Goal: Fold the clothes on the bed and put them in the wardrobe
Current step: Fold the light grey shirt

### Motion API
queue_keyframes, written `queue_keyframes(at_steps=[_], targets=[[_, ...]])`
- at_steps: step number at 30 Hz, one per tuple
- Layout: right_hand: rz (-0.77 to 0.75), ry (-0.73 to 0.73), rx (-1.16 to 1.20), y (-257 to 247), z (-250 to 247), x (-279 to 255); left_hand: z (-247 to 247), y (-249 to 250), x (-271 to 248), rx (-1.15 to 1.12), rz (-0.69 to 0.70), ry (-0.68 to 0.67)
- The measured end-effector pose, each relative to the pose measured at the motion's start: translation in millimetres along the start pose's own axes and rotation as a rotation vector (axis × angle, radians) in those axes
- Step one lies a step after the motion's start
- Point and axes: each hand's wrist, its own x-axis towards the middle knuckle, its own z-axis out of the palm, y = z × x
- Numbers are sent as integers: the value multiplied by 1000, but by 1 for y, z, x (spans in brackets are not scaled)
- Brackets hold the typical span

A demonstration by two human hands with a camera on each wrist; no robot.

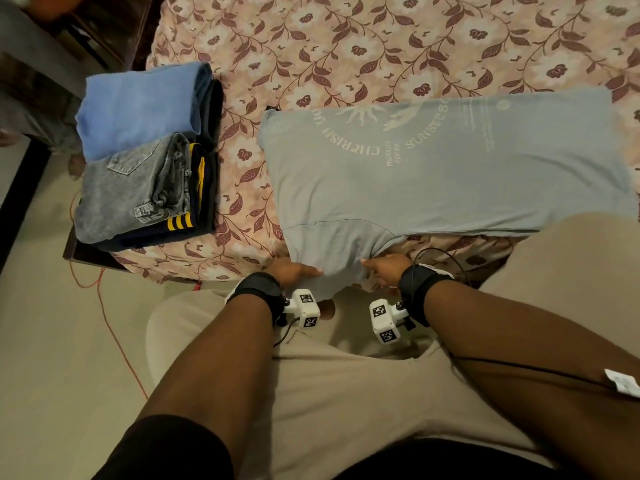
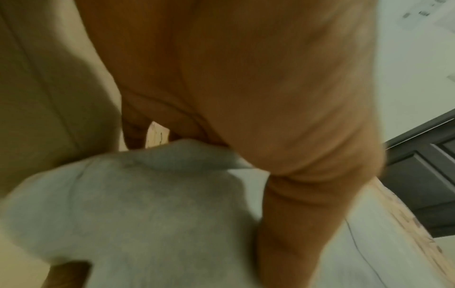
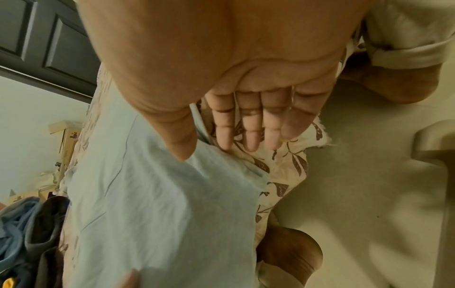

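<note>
a person is standing at the near edge of a bed (image 1: 398,36) covered in a pink floral sheet, looking down at both hands. at the bed's near left corner, a stack of folded clothes (image 1: 145,154) is sitting: a blue top (image 1: 138,105) toward the far side, grey jeans (image 1: 128,192) nearer, and under them a dark garment with yellow stripes (image 1: 180,223). an orange cord (image 1: 114,337) is trailing across the floor (image 1: 52,375) below that corner.

to the right of the stack, apart from it, a light blue t-shirt (image 1: 433,174) with pale printed lettering is lying spread along the near edge, its sleeve hanging over that edge toward the person.

the left hand (image 1: 294,270) is gripping the sleeve's left side, thumb lying on top of the cloth; in the left wrist view the thumb (image 2: 307,214) is pressing the fabric, and the other fingers are hidden.

just to the right, the right hand (image 3: 221,78) is pinching the sleeve's other side: its thumb (image 3: 177,134) is on top of the t-shirt and the fingers (image 3: 248,124) are extended under the fabric, against the sheet.

both wrists are wearing black straps with white marker cubes.
</note>
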Motion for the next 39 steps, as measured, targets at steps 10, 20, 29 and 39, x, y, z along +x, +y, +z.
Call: queue_keyframes(at_steps=[10, 20, 29, 39], targets=[[151, -253, 426, -13, 9, -24, -19, 40, -39, -375, -85, -269], [188, -280, 367, -5, 6, -30, -37, 19, -53, -18, -224, -157], [80, -322, 657, -52, -29, -40, -49, 64, -46, -211, -101, -38], [-56, 102, 477, -41, -57, -13, -36, 79, 8, -595, 67, 391]])
